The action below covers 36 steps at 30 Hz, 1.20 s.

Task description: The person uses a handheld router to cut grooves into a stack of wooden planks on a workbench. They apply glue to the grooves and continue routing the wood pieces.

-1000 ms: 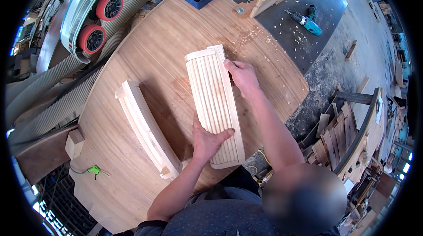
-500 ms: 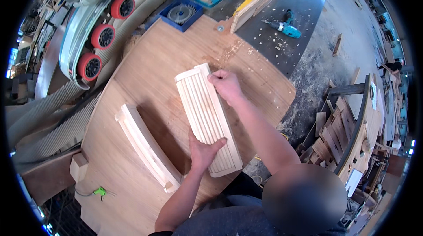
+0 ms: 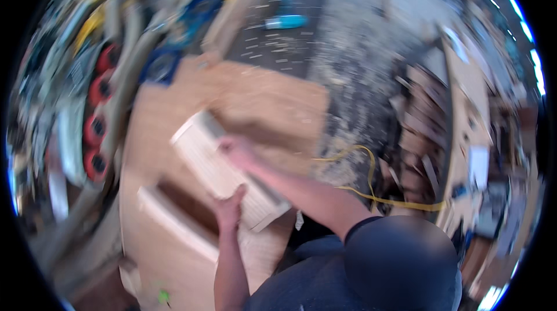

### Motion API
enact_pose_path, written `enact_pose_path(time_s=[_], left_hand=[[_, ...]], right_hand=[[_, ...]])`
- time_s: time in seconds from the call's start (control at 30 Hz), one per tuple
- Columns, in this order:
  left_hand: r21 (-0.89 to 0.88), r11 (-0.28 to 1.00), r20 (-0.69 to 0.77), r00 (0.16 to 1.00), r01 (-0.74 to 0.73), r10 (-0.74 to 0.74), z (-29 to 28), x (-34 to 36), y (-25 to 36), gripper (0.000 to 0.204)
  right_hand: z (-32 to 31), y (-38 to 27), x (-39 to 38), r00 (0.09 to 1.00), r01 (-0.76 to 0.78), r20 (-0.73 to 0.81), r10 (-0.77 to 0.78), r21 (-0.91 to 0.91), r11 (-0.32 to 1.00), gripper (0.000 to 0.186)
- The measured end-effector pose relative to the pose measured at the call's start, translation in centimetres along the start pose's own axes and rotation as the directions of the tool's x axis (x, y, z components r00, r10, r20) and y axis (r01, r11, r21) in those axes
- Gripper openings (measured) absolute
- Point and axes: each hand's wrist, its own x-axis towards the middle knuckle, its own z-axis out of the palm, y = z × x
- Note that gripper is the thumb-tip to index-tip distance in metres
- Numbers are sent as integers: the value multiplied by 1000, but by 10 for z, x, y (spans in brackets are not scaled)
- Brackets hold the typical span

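The counter [image 3: 290, 99] spreads beneath and around the panel [image 3: 212, 163], a pale ribbed wooden piece held slantwise in front of the person; whether it touches the counter, I cannot tell. Well to the panel's right is a pile of offcuts [image 3: 426, 125]. Near the panel, on its left and closer to the person, lies a pale beam [image 3: 177, 225]. The left hand [image 3: 228, 209] grips the panel's near part, thumb over the ribs, its other fingers partly hidden. The right hand [image 3: 237, 151] holds the panel's right edge, fingers closed together, blurred. Beyond the panel, to its left, is a blue tray [image 3: 172, 58]; farther beyond, to its right, a drill [image 3: 285, 21].
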Motion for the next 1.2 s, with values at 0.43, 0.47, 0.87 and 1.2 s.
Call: enact_pose_path(time_s=[0.43,0.47,0.87,1.2], left_hand=[[30,999,35,999,-28,27,-14,10,-30,77],[39,999,64,998,5,-7,-17,14,-32,78],[125,988,49,994,87,-94,20,-7,-24,80],[886,112,220,620,-450,753,127,-71,-53,79]], right_hand=[[-226,151,-347,661,-534,-572,485,96,840,26],[-232,167,-378,589,-553,-618,521,162,817,25],[-251,218,-471,615,-443,-620,486,238,864,25],[-459,257,-603,365,-349,-814,452,331,877,24]])
